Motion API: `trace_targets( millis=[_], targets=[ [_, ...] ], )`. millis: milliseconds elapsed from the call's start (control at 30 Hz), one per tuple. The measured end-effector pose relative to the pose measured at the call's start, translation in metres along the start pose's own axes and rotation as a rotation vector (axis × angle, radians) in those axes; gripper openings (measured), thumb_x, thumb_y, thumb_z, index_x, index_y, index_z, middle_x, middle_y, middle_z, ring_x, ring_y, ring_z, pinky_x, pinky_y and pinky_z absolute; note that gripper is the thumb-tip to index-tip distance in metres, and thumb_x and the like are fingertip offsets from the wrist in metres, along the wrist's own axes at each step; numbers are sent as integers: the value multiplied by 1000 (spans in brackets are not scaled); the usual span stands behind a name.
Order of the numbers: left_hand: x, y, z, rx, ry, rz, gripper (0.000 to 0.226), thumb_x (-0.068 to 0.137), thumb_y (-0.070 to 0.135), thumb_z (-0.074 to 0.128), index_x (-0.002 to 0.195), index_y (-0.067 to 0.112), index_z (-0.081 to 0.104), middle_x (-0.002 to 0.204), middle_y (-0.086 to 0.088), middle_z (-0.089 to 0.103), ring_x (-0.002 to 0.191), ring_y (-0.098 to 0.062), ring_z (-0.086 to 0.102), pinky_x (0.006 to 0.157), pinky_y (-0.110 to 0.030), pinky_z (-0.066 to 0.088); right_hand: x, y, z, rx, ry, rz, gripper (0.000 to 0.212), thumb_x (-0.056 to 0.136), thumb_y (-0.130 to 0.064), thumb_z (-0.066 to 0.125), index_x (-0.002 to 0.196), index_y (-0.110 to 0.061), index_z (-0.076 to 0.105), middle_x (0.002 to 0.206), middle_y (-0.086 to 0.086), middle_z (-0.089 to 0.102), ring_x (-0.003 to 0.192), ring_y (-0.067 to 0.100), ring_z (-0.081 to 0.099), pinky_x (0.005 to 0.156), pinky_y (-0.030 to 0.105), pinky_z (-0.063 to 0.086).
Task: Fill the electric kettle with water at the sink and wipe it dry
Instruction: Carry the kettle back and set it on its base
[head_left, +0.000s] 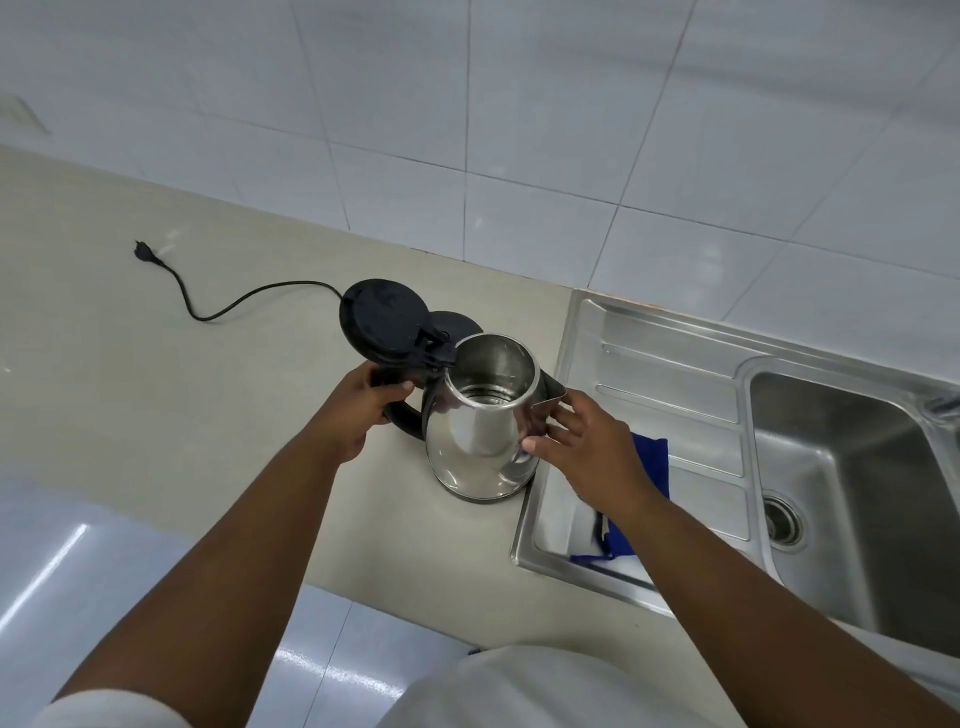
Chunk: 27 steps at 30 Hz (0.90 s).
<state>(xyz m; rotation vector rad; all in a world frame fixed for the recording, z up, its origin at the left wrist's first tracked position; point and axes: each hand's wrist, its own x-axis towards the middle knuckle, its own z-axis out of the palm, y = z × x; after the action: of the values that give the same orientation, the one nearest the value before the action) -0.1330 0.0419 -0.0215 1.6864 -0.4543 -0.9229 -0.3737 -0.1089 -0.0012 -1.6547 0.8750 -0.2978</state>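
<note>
A stainless steel electric kettle (478, 436) stands on the beige counter beside the sink, its black lid (384, 319) flipped open. My left hand (358, 405) is wrapped around the black handle. My right hand (576, 441) rests on the kettle's right side near the spout, fingers spread against the steel. Behind the kettle, partly hidden, lies its black power base (457, 322). A blue and white cloth (649, 467) lies on the sink's drainboard, mostly under my right forearm. The sink basin (841, 467) is at the right.
The base's black cord and plug (150, 257) trail left across the counter (156, 389). The ribbed steel drainboard (665, 374) adjoins the kettle. A tap (943, 405) shows at the right edge. White wall tiles rise behind; the counter's front edge is close to my body.
</note>
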Motion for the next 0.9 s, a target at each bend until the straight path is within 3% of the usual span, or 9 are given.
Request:
trace_targets(
  millis=[133,233,400,567,700,800,900],
  targets=[
    [3,-2,-1,-22,31,-11,33,92,4,58,123,13,62,109,2,71,104,-22,64,87,-37,48,-1,5,5,-9,-6,3,59,77,-13,85,126,-30,57,118,-11,71,115,9,68,103,38,54],
    [4,-2,0,-26,28,-13,32,92,4,57,122,12,62,111,-4,70,103,-25,64,84,-35,48,-3,10,8,-22,1,3,59,78,-18,85,129,-28,57,125,-7,71,118,13,67,102,44,54],
    [1,-3,3,-54,32,-8,32,94,1,53,123,12,60,114,-1,69,98,-20,64,77,-29,46,-2,8,7,-41,-9,-13,56,79,-20,84,126,-31,56,122,-9,70,118,14,67,103,42,54],
    [0,-1,-1,-33,-12,-8,38,88,0,55,123,15,59,114,1,67,103,-18,59,97,-41,46,-3,10,8,-37,-9,-28,50,80,-17,83,112,-45,55,108,-23,69,116,11,67,103,39,54],
    [-5,9,-12,-55,21,19,40,72,17,56,110,28,65,110,7,67,113,-19,56,113,-53,34,-4,11,8,-52,-2,-40,45,82,-17,82,105,-45,56,101,-28,69,111,8,68,102,37,55],
    [-9,25,-14,-306,180,112,27,97,23,45,102,26,72,109,7,75,120,-22,59,115,-48,35,-3,12,8,-47,3,-36,44,81,-16,82,110,-40,57,102,-27,69,112,11,69,101,37,55],
    [-14,51,-7,-447,148,224,59,105,48,19,125,14,63,129,-8,67,126,-22,58,110,-41,41,-3,12,8,-47,14,-28,45,81,-17,82,114,-36,59,106,-24,70,114,11,69,102,39,55]
  ],
)
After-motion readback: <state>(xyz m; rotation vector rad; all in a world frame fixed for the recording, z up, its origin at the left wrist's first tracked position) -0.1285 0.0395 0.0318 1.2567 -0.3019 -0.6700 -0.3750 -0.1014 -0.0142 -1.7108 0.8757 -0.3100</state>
